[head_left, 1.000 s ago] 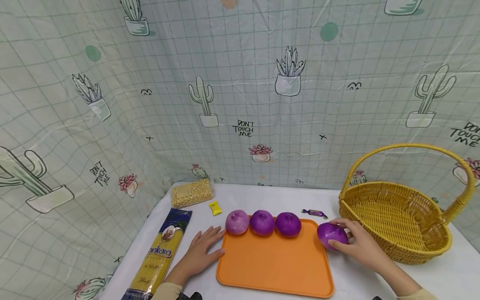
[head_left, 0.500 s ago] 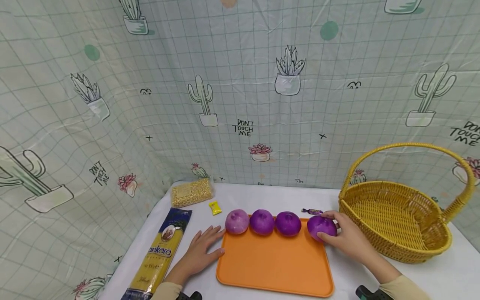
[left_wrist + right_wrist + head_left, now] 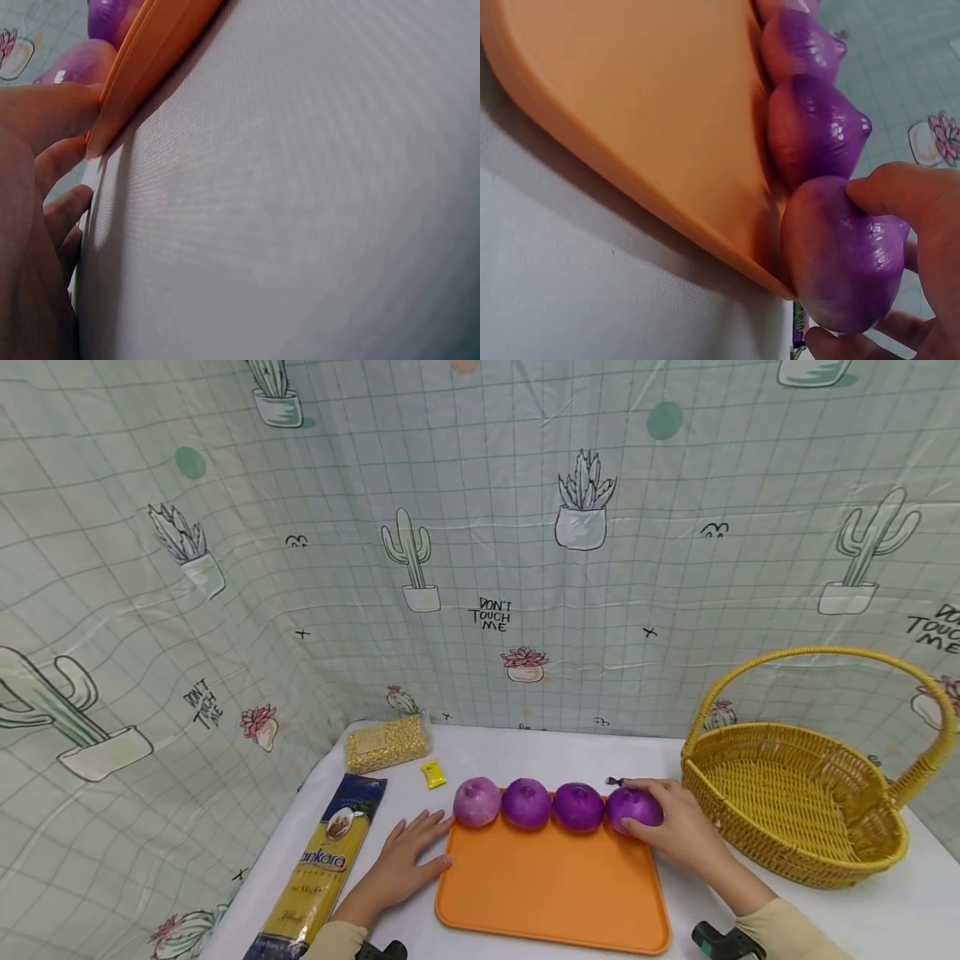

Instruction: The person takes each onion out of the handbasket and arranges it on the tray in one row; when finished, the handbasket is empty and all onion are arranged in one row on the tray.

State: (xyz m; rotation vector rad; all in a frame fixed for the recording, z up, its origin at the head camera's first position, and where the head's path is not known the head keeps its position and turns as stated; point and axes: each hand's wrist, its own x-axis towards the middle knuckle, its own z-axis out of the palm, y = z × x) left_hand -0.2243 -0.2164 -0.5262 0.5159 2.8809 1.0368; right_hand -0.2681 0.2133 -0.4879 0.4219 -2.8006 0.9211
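My right hand (image 3: 678, 825) grips a purple onion (image 3: 628, 810) at the far right corner of the orange tray (image 3: 551, 885). In the right wrist view, thumb and fingers curve round this onion (image 3: 844, 259), which sits against its neighbour. Three more onions stand in a row along the tray's far edge: a pale one (image 3: 476, 802), a purple one (image 3: 527, 803) and a darker one (image 3: 577, 807). My left hand (image 3: 408, 864) lies with fingers spread at the tray's left side, and its thumb touches the rim (image 3: 124, 97) in the left wrist view.
A yellow wicker basket (image 3: 795, 793) with a tall handle stands on the right. A pasta packet (image 3: 322, 868) lies at the left, with a bag of corn kernels (image 3: 386, 743) and a yellow sweet (image 3: 432, 774) behind it. A purple-wrapped candy (image 3: 800, 326) lies partly hidden behind the gripped onion.
My right hand has carried the onion leftward from beside the basket to the tray's corner, closing up the row. It now covers most of the wrapped candy. The left hand has stayed put.
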